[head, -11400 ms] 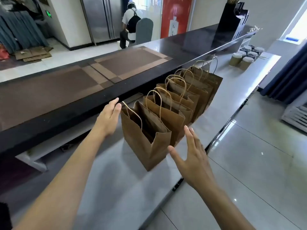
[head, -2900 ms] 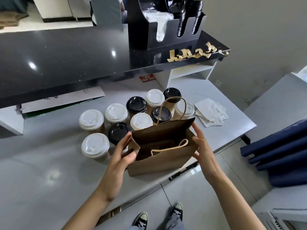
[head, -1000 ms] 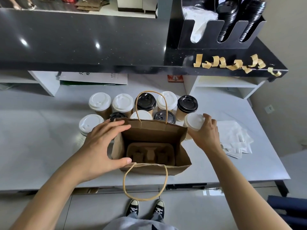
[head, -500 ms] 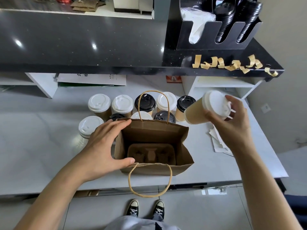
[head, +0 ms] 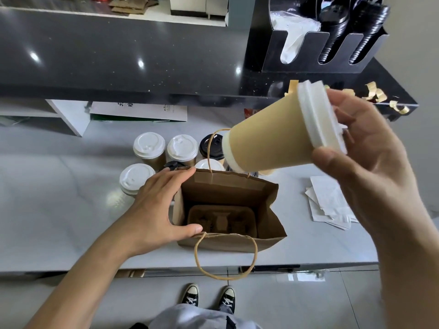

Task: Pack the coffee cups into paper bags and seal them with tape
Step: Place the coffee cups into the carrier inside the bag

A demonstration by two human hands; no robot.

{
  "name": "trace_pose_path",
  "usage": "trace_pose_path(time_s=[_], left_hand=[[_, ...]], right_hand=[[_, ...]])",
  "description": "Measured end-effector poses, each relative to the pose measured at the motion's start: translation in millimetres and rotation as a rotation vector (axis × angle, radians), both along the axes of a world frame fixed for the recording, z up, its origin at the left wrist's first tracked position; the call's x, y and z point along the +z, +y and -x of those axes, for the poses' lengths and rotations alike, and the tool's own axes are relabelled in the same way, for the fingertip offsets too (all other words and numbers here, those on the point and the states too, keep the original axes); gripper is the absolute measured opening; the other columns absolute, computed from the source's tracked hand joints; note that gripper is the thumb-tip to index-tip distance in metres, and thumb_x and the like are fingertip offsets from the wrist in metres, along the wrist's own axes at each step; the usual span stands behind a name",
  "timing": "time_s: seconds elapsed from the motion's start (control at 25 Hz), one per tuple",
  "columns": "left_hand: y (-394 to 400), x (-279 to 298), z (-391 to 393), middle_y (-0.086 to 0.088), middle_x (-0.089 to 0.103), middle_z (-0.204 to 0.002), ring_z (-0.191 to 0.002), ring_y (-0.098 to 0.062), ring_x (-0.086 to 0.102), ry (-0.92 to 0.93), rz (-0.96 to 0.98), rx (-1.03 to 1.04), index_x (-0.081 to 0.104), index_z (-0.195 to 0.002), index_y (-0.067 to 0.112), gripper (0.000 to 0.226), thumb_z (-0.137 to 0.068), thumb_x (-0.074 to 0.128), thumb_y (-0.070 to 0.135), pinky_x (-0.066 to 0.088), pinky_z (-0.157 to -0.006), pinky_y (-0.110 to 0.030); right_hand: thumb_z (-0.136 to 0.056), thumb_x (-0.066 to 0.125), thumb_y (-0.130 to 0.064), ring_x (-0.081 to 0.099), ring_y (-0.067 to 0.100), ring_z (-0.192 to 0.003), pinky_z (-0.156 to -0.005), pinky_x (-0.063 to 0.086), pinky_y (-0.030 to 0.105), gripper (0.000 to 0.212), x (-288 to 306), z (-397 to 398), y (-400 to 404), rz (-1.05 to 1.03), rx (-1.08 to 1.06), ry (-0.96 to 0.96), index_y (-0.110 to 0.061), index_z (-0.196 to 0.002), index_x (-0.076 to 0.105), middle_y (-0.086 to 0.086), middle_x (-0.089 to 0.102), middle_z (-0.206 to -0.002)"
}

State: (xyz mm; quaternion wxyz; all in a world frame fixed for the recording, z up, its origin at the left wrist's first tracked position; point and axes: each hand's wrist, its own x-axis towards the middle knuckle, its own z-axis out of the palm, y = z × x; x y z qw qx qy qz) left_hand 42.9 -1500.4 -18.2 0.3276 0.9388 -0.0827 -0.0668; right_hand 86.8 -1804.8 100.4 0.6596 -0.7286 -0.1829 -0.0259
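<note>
Your right hand (head: 370, 160) grips the cup (head: 278, 134) by its lid, tilted above the bag (head: 228, 186), base pointing down-left. Your left hand (head: 156, 210), fingers straight, braces the bag's left edge.

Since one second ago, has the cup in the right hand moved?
Yes. The cup has left the counter; it is now tilted in the air above the bag.
</note>
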Motion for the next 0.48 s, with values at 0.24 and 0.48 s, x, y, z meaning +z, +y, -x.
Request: trace_pose_path(time_s=[0.24, 0.48], left_hand=[[-0.3, 0.6, -1.4, 0.048, 0.014, -0.146, -0.149, 0.005, 0.004, 0.012, 0.001, 0.003, 0.011, -0.145, 0.068, 0.108, -0.055, 0.07, 0.077, 0.016, -0.123, -0.032], [0.3, 0.8, -1.3, 0.035, 0.017, -0.152, -0.148, 0.006, 0.002, 0.032, -0.01, 0.025, 0.011, -0.153, 0.058, 0.122, -0.054, 0.081, 0.071, 0.014, -0.122, -0.029]], right_hand=[[-0.072, 0.085, -0.039, 0.055, 0.016, -0.127, -0.103, 0.049, 0.032, 0.082, -27.7, 4.2, 26.9, 0.421, 0.176, 0.022, -0.036, -0.144, 0.045, -0.01, 0.054, -0.137], [-0.072, 0.084, -0.045, 0.046, 0.005, -0.124, -0.1, 0.04, 0.02, 0.081, -59.9, -0.2, 54.2, 0.795, 0.264, -0.076, -0.041, -0.142, 0.041, -0.02, 0.05, -0.13]])
